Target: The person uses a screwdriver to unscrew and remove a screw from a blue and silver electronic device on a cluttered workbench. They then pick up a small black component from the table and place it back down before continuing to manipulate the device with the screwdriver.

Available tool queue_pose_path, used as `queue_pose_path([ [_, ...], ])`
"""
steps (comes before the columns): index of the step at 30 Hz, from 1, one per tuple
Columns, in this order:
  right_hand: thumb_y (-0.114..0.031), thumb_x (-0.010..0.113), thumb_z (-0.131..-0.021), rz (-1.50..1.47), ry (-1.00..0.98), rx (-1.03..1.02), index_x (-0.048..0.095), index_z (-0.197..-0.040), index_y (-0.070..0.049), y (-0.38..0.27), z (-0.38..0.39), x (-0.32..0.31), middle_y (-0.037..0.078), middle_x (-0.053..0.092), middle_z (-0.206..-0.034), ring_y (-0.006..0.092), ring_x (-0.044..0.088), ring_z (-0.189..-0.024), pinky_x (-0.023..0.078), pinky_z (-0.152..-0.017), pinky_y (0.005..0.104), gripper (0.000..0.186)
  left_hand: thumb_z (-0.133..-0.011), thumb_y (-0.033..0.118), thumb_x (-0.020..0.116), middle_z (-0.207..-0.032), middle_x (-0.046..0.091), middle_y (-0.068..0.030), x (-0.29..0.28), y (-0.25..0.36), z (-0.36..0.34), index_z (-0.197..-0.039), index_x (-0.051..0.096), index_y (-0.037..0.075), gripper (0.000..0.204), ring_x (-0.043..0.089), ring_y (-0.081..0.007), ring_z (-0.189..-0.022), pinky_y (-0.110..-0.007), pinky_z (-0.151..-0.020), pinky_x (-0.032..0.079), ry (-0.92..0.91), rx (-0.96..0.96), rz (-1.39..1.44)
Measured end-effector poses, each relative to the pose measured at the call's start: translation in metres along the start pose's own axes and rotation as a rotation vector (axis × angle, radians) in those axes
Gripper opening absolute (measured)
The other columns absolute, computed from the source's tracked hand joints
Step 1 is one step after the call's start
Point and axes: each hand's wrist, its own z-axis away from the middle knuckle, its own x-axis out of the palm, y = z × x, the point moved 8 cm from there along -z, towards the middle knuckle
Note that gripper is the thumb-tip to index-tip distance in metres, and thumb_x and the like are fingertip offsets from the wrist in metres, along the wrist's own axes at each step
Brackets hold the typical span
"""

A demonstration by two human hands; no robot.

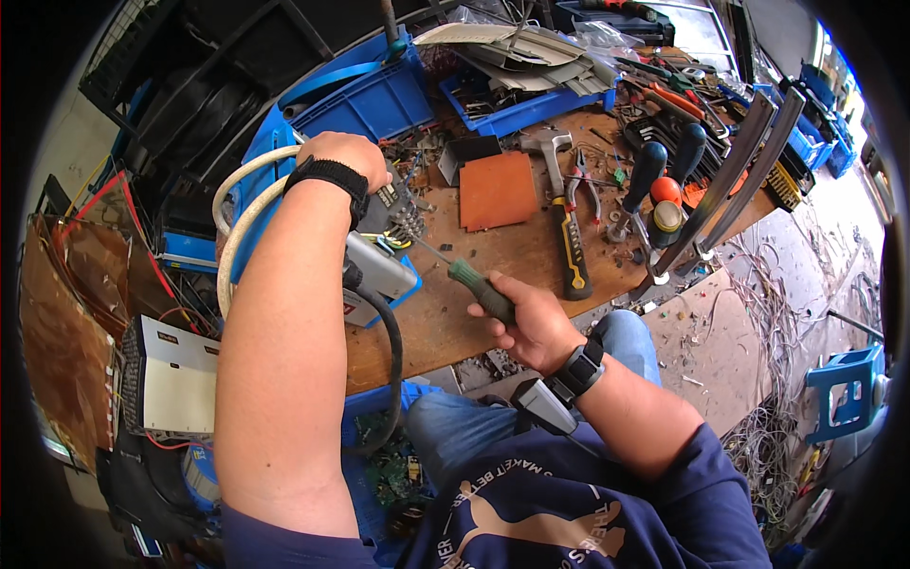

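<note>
In the head view, your right hand (pixel 531 322) is clamped on the green handle of a screwdriver (pixel 482 290), its shaft slanting up and left over the wooden bench (pixel 445 337); the tip ends at or just beside a grey block with metal terminals (pixel 406 222), though whether they touch you cannot tell from here; your left hand (pixel 341 159) is bent over the far left end of that block, back of the hand uppermost, most of its fingers hidden, so whether they are pinched together on anything cannot be told; a thick whitish cable (pixel 237 256) loops up beside your left forearm to near that hand; just below the block, toward you, sits a silvery box with blue edging (pixel 384 270), and a black cable (pixel 396 356) curves down beside it; right of the block lie a flat rust-orange sheet (pixel 498 192), then a hammer (pixel 569 242) with a yellow and black handle, and pliers (pixel 584 190) with red on their grips; beyond your left hand stands a blue bin (pixel 374 106), with a blue tray (pixel 545 116) to its right.
</note>
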Motion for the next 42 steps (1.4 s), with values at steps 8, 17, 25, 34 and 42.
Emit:
queue_pose_path([
  [8,-0.025,0.052,-0.097,0.26,0.028,-0.127,0.057,-0.104,0.0,-0.011,0.0,0.0,0.006,0.062,-0.08,0.0099,0.046,-0.051,0.036,-0.04,0.0237,0.026,-0.089,0.05,0.055,-0.116,0.065,-0.0141,0.004,0.01,-0.011,-0.109,0.069,0.005,0.051,0.061,-0.0322,-0.109,-0.041,-0.093,0.048,0.021,0.049,0.009],
  [17,-0.012,0.066,-0.08,1.643,0.176,-1.026,0.057,-0.118,-0.007,-0.046,0.041,0.059,0.014,0.059,-0.095,0.0356,0.061,-0.083,0.051,-0.069,0.0431,0.04,-0.09,0.049,0.054,-0.118,0.065,-0.0143,0.006,-0.002,-0.006,-0.111,0.068,0.006,0.051,0.061,-0.0329,-0.11,-0.041,-0.094,0.048,-0.023,0.001,0.003],
  [25,-0.034,0.046,-0.098,-0.157,0.175,-0.127,0.055,-0.106,-0.004,0.002,-0.01,-0.008,0.007,0.059,-0.089,0.0152,0.058,-0.068,0.044,-0.051,0.0289,0.032,-0.089,0.049,0.055,-0.116,0.065,-0.0158,0.003,0.0,-0.009,-0.11,0.068,0.004,0.051,0.06,-0.0338,-0.11,-0.04,-0.095,0.047,-0.03,-0.002,0.043],
  [34,-0.013,0.063,-0.081,0.983,0.094,-0.807,0.057,-0.111,-0.004,-0.053,0.021,0.025,0.017,0.056,-0.1,0.0365,0.056,-0.087,0.047,-0.078,0.0395,0.032,-0.089,0.051,0.056,-0.113,0.066,-0.0183,-0.001,-0.003,0.0,-0.106,0.069,0.0,0.055,0.061,-0.034,-0.108,-0.04,-0.093,0.047,-0.069,-0.047,0.015],
  [42,-0.028,0.057,-0.092,0.509,0.186,-0.671,0.053,-0.117,-0.001,-0.068,-0.004,-0.001,0.014,0.059,-0.101,0.0211,0.056,-0.072,0.046,-0.059,0.03,0.037,-0.09,0.052,0.054,-0.127,0.06,-0.0128,0.0,-0.001,-0.004,-0.119,0.065,0.008,0.054,0.057,-0.032,-0.117,-0.041,-0.098,0.045,-0.203,-0.119,-0.004],
])
